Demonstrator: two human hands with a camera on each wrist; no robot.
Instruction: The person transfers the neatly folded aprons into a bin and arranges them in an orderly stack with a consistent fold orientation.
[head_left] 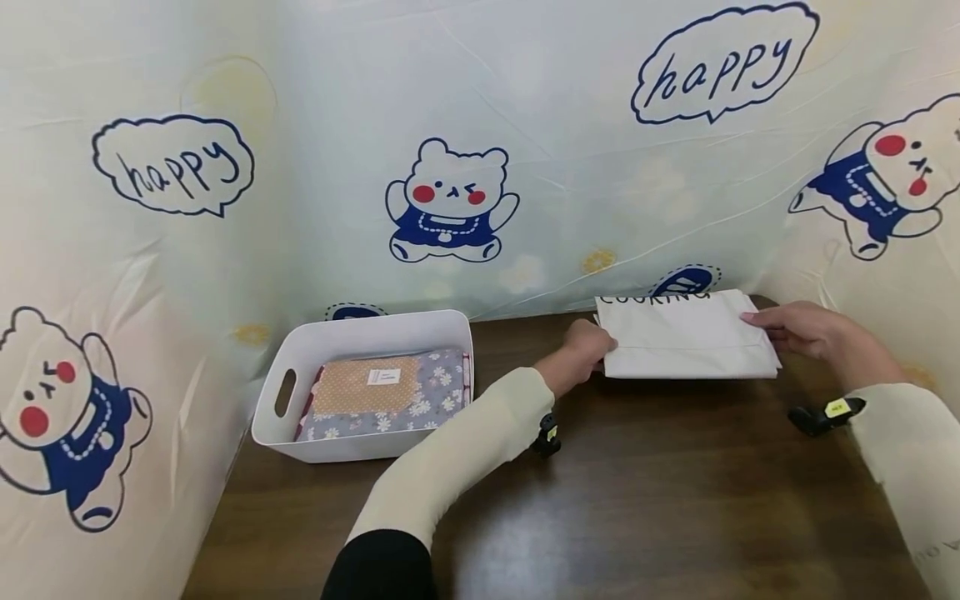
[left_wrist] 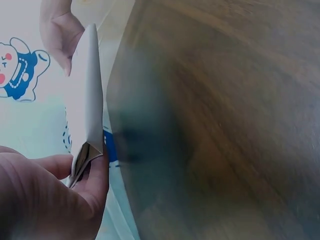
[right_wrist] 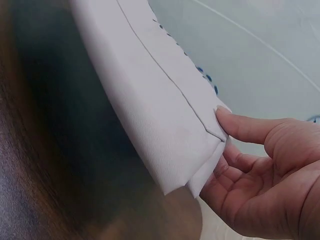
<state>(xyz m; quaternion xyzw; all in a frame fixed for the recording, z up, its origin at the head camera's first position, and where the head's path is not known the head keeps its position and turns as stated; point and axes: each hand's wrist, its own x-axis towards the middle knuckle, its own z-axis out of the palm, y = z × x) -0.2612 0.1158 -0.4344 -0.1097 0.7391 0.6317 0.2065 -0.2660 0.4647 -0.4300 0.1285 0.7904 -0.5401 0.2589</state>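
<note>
A folded white cloth (head_left: pixel 678 346) with dark "COOKING" lettering along its far edge is held up over the back right of the table. My left hand (head_left: pixel 588 346) grips its left end. In the left wrist view, the left thumb lies on one side of the layered fold and the fingers (left_wrist: pixel 100 172) on the other. At the opposite end, my right hand (head_left: pixel 806 329) pinches the edge. The right wrist view has the right thumb (right_wrist: pixel 242 125) on top near a corner, with the other fingers beneath, partly hidden by the cloth.
On the left stands a white plastic basket (head_left: pixel 375 325) with a handle hole. Inside lies folded grey-blue floral fabric (head_left: pixel 438 387) with a tan polka-dot section and a white label. A printed curtain (head_left: pixel 570 192) encloses the back and sides of the dark wooden table (head_left: pixel 637 500).
</note>
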